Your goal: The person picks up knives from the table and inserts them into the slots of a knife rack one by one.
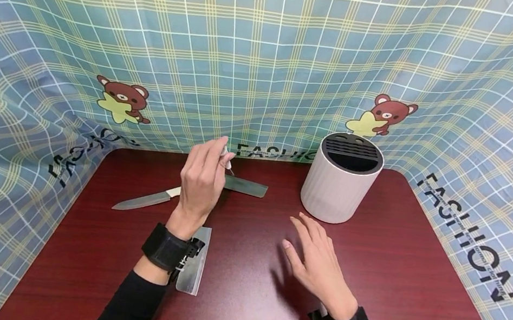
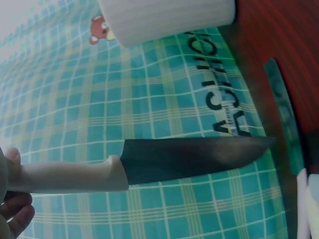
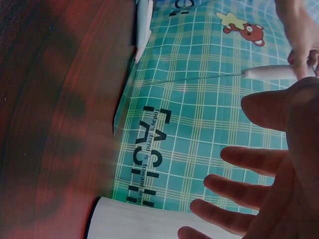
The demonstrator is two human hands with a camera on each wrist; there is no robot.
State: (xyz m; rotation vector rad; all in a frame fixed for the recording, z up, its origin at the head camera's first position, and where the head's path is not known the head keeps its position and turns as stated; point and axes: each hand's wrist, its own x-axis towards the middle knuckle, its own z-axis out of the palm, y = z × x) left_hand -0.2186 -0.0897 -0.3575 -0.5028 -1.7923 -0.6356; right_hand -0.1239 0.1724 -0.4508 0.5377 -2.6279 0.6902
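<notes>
My left hand (image 1: 202, 177) is raised over the far part of the table and grips a kitchen knife (image 2: 189, 158) by its white handle. In the left wrist view its broad dark blade shows in full; the right wrist view shows the blade hanging tip down, nearly edge-on. Beneath that hand lie a dark-bladed cleaver (image 1: 251, 188) and a white-handled knife (image 1: 144, 201), their handles partly hidden by it. My right hand (image 1: 321, 262) hovers above the table with fingers spread and nothing in them, just in front of the white ribbed knife holder (image 1: 334, 195).
Another wide blade (image 1: 196, 266) lies near the left wrist, partly covered by the arm. The holder's black top has slots and a wide opening. A checked cloth (image 1: 268, 74) surrounds the dark red table (image 1: 246, 301) at the back and sides.
</notes>
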